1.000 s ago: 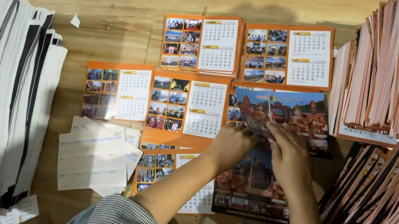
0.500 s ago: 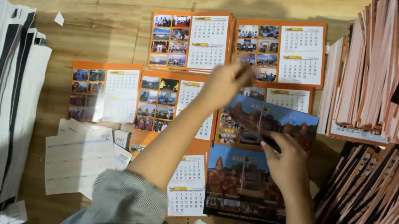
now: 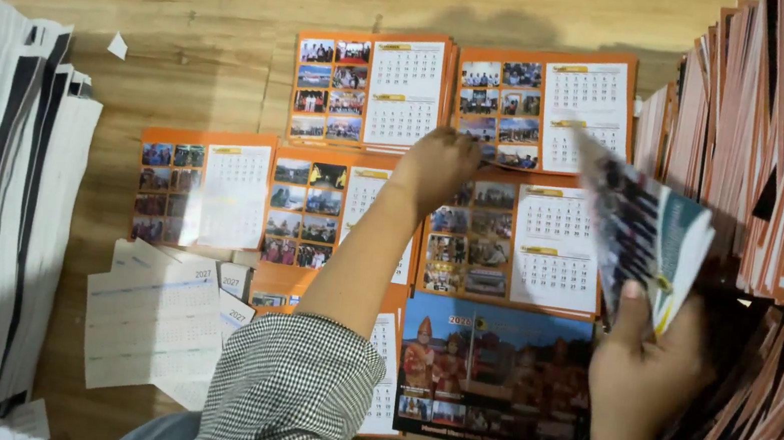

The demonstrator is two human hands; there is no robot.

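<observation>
- The right hand (image 3: pixel 640 369) is closed around a printed sheet (image 3: pixel 647 238), thumb on its face; the sheet is lifted off the tabletop (image 3: pixel 187 12) and tilts up and away (blurred).
- The left hand (image 3: pixel 434 165) reaches forward, fingers curled down on the upper orange calendar stacks (image 3: pixel 409 91); whether it grips a page, I cannot tell.
- The sheet is right of the left hand, nearer the right hand, beside leaning pink-edged stacks (image 3: pixel 783 161).
- 1 dark cover stack (image 3: pixel 493 375) lies between the arms.
</observation>
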